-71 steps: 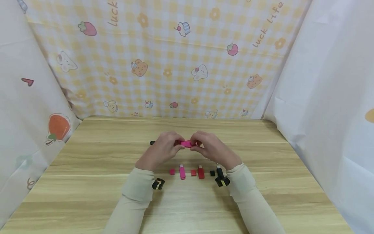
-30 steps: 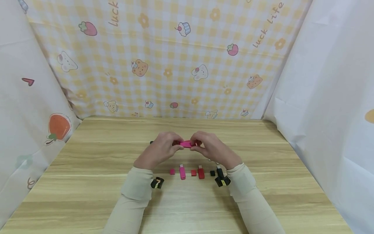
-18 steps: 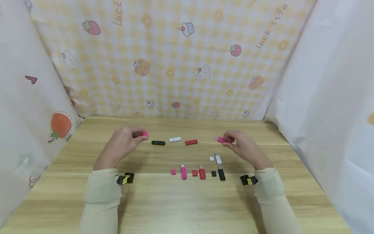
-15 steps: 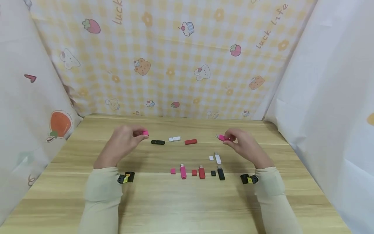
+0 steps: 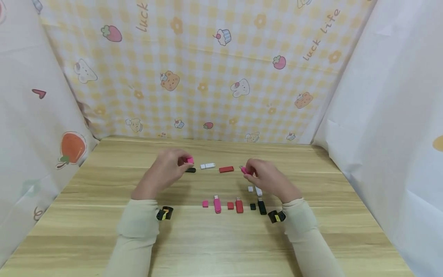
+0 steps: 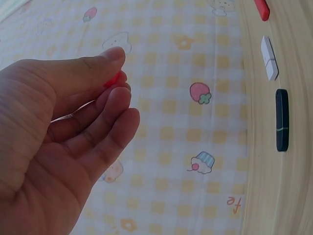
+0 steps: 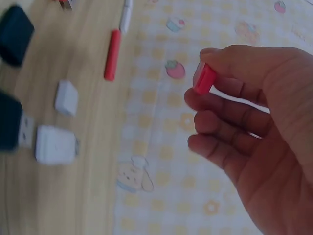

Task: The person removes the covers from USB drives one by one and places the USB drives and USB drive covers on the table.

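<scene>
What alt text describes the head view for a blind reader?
A person's left hand pinches a small pink cap and their right hand a pink USB stick, above a wooden table. Between them lie a closed white stick and a closed red stick; nearer the camera, uncapped pink, red, black and white sticks lie beside matching caps.

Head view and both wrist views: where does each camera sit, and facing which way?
Head: on the head, looking forward and down at the pale wooden table; left hand, right hand and cream fabric sleeves show.
Left wrist: on that wrist, looking past that hand toward the yellow-checked cloth, table at right; only that hand shows.
Right wrist: on that wrist, looking past its hand to the cloth, table at left; only that hand shows.
Head and right wrist views share the flat red rectangular plastic stick.
</scene>
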`<state>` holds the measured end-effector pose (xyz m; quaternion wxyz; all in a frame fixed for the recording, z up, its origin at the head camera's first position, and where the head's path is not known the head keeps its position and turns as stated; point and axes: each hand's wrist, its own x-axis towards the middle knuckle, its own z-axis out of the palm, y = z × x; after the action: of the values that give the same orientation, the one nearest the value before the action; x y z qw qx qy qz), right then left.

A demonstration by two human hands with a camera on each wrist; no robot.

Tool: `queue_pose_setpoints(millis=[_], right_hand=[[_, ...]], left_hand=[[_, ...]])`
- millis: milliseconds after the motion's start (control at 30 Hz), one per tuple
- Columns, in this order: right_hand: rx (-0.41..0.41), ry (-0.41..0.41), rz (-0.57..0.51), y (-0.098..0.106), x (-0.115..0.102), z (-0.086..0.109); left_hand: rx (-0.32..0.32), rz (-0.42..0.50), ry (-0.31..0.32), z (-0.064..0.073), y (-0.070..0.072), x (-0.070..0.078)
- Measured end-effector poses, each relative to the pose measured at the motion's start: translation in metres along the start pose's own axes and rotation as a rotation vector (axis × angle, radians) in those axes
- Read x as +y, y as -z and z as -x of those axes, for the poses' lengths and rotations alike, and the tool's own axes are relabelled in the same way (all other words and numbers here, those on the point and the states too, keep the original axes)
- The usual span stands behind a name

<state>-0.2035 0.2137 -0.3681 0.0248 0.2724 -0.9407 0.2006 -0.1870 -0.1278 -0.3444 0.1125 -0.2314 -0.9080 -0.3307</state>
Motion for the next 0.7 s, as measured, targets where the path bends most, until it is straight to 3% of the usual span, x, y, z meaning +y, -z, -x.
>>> queue_pose_setpoints(millis=[267, 500, 700], right_hand=[[-0.106, -0.101, -0.011, -0.015, -0.012, -0.007], [-0.105, -0.108, 0.035, -0.025, -0.018, -0.014], [-0.140, -0.165, 0.057, -0.039, -0.019, -0.019]], left_hand=[[-0.012, -0.006, -0.066, -0.004, -0.012, 0.005], [-0.031, 0.013, -0.050, -0.004, -0.016, 0.007], [-0.047, 0.006, -0.057, -0.005, -0.020, 0.010]])
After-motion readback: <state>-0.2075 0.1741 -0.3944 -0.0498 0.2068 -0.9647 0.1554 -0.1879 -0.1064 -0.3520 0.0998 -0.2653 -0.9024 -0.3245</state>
